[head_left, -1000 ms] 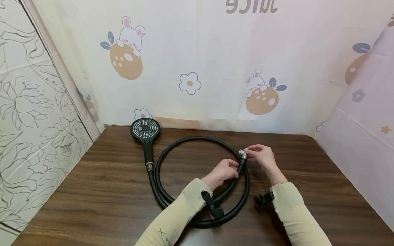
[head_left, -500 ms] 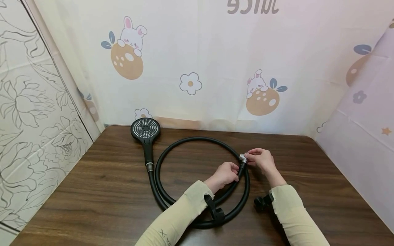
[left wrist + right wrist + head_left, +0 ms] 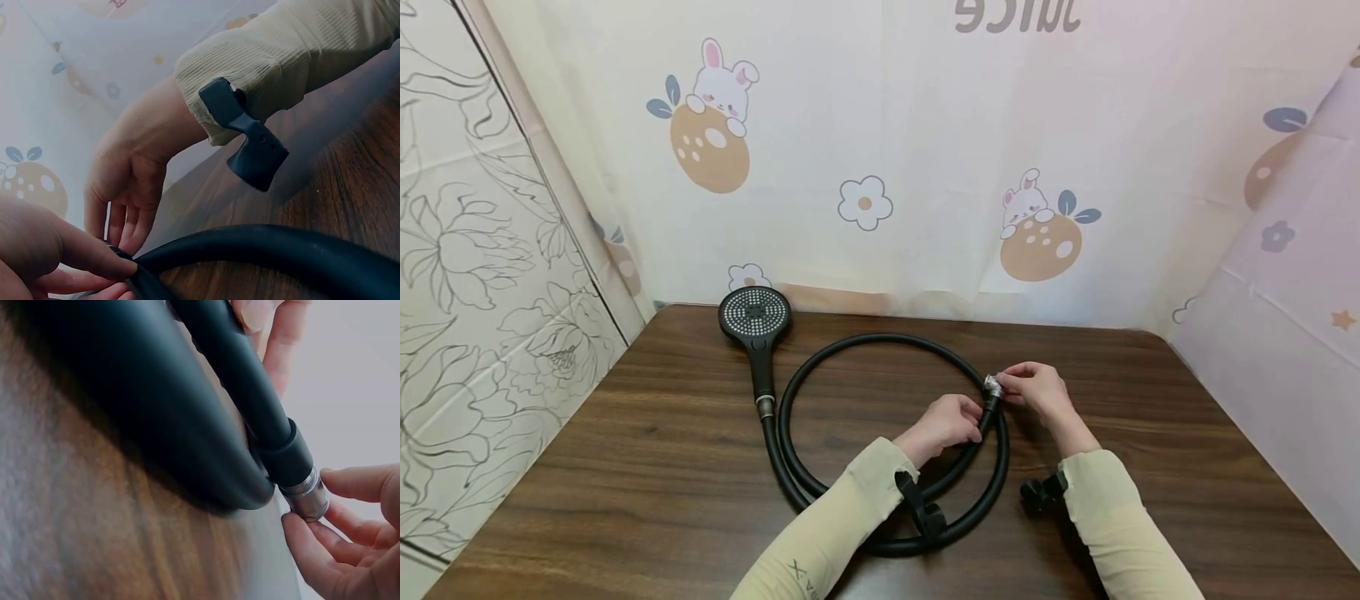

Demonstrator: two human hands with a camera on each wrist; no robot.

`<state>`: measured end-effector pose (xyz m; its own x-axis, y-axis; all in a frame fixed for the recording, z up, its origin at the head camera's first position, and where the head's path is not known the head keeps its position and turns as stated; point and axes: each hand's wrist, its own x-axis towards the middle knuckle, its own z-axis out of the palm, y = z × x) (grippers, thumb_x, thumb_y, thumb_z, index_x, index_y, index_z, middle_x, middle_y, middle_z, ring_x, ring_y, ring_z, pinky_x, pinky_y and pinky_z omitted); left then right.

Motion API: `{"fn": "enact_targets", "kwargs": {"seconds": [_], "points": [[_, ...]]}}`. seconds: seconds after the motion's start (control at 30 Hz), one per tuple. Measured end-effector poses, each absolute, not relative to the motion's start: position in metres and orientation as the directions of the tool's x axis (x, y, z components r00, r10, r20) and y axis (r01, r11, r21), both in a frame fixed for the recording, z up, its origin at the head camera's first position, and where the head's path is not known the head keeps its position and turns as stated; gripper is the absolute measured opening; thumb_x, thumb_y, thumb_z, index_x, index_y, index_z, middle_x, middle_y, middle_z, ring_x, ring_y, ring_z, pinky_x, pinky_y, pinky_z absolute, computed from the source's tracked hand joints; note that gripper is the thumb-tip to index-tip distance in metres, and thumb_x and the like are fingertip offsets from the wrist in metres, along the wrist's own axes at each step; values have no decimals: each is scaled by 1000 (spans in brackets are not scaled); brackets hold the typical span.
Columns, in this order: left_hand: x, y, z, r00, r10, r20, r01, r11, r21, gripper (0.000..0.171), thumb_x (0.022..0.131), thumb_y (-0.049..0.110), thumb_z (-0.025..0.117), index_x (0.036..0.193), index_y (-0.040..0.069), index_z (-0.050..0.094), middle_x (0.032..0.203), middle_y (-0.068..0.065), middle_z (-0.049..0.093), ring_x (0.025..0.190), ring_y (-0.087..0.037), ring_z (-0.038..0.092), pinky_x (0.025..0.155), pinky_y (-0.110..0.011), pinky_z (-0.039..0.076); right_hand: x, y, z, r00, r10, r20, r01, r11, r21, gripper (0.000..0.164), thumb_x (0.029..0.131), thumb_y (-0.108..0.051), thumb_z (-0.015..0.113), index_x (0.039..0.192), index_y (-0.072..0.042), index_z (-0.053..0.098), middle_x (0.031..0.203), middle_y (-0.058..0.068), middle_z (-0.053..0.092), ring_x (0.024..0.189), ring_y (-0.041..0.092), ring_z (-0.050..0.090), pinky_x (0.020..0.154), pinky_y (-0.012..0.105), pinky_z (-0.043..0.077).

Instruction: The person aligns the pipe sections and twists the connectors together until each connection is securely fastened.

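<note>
A black shower hose [image 3: 880, 337] lies coiled in a loop on the wooden table. Its near end joins a black shower head [image 3: 756, 315], which rests face up at the left. My left hand [image 3: 949, 423] pinches the hose close to its free end. At that end sits a silver metal nut [image 3: 307, 499], above a black collar [image 3: 289, 459] in the right wrist view's upper direction. My right hand [image 3: 1036, 388] holds this nut between thumb and fingers. In the left wrist view, the left thumb [image 3: 100, 253] presses the hose and the nut is hidden.
The brown wooden table [image 3: 625, 467] carries the coil. Behind it hangs a patterned cloth [image 3: 925, 125], with another patterned panel [image 3: 490, 275] at the left. Black wrist mounts [image 3: 922, 510] sit on both sleeves, the left one over the hose.
Both hands shift very slightly around the hose end, and the silver nut appears turned a little. The shower head and the coil stay where they were.
</note>
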<state>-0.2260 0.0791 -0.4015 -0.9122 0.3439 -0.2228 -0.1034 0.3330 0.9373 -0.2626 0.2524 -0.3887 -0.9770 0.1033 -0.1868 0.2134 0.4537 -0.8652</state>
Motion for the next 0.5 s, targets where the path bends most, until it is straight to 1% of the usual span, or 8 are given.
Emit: {"fn": "enact_targets", "kwargs": {"seconds": [0.13, 0.23, 0.3, 0.4, 0.5], "points": [[-226, 72, -399, -906, 366, -212, -76, 351, 933, 15, 75, -3, 67, 89, 1, 66, 73, -2, 61, 59, -11, 55, 54, -23, 47, -261, 252, -385, -977, 114, -179, 212, 523, -826, 39, 90, -27, 57, 114, 5, 55, 106, 18, 59, 84, 18, 64, 76, 34, 52], [-226, 65, -395, -907, 374, -195, -33, 398, 917, 6, 76, 2, 68, 82, 2, 66, 68, 0, 59, 59, -13, 55, 51, -24, 45, -260, 252, -381, -980, 124, -157, 200, 600, -775, 41, 91, -32, 54, 114, 1, 57, 108, 18, 59, 91, 24, 58, 75, 34, 48], [-227, 60, -392, -905, 380, -194, -15, 426, 905, 4, 77, 5, 68, 80, 4, 66, 67, 1, 58, 60, -15, 56, 52, -25, 45, -260, 252, -378, -984, 123, -131, 180, 648, -740, 42, 91, -36, 53, 113, -1, 59, 108, 18, 59, 93, 27, 55, 75, 36, 44], [-231, 50, -390, -900, 388, -201, -2, 456, 890, 4, 78, 8, 68, 80, 6, 65, 70, -1, 60, 63, -19, 58, 54, -28, 47, -260, 251, -376, -990, 110, -85, 137, 701, -700, 44, 91, -40, 51, 113, -4, 60, 109, 17, 59, 95, 29, 53, 78, 39, 42], [-236, 41, -390, -893, 396, -215, -4, 471, 882, 4, 80, 11, 67, 82, 7, 64, 75, -5, 61, 65, -22, 59, 55, -29, 47, -260, 250, -374, -996, 85, -39, 89, 735, -672, 41, 93, -37, 47, 114, -4, 60, 109, 18, 60, 94, 29, 54, 78, 40, 42]]}}
